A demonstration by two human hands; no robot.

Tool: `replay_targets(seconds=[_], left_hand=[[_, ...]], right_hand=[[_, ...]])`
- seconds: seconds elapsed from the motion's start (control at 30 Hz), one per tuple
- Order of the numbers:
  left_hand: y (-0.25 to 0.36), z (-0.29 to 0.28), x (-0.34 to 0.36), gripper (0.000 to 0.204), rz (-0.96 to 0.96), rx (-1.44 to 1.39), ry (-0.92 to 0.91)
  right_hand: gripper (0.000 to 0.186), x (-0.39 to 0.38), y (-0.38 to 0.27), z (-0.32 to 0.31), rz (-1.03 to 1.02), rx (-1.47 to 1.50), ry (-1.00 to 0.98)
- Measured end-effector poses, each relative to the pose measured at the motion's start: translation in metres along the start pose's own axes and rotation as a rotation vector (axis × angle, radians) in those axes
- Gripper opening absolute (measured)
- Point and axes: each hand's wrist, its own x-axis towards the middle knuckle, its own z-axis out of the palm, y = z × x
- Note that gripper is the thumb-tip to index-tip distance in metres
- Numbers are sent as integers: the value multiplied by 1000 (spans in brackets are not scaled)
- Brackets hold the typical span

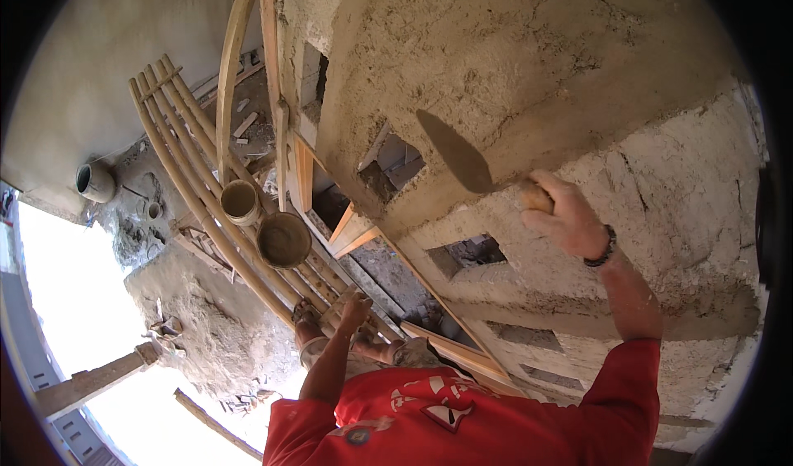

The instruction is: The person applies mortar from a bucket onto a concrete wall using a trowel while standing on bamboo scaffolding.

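My right hand (562, 214), with a dark band at the wrist, is raised against the wall. Its fingers are wrapped round the wooden handle of a pointed trowel (454, 154). The grey blade lies close to the damp plaster (529, 127), its tip toward the upper left. Low in front of my body, my left hand (355, 311) is closed beside a small greyish flat shape; what it holds, if anything, I cannot make out. Two mortar-stained buckets, a lighter one (240, 200) and a darker one (283, 241), stand beyond the left hand.
Beneath me runs a scaffold of long wooden poles (194, 189). Square openings (469, 255) pierce the wall, and a wooden edge board (438, 301) runs along it. Another bucket (95, 183) lies tipped on the ground below, near rubble. An upright pole (227, 78) rises beside the scaffold.
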Motion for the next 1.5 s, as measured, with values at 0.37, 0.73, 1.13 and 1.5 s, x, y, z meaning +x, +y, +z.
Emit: replay_targets(seconds=[0.37, 0.73, 1.13, 1.5], left_hand=[[-97, -10, 2, 42, -176, -88, -64], [-160, -36, 41, 46, -140, -183, 114], [-211, -43, 39, 35, -188, -372, 234], [-226, -41, 53, 37, 75, 51, 175]], right_hand=[[37, 113, 110, 522, 71, -117, -647], [25, 354, 163, 840, -139, -458, -466], [23, 329, 166, 976, -416, 4, -265], [42, 265, 128, 809, -207, 178, -303]])
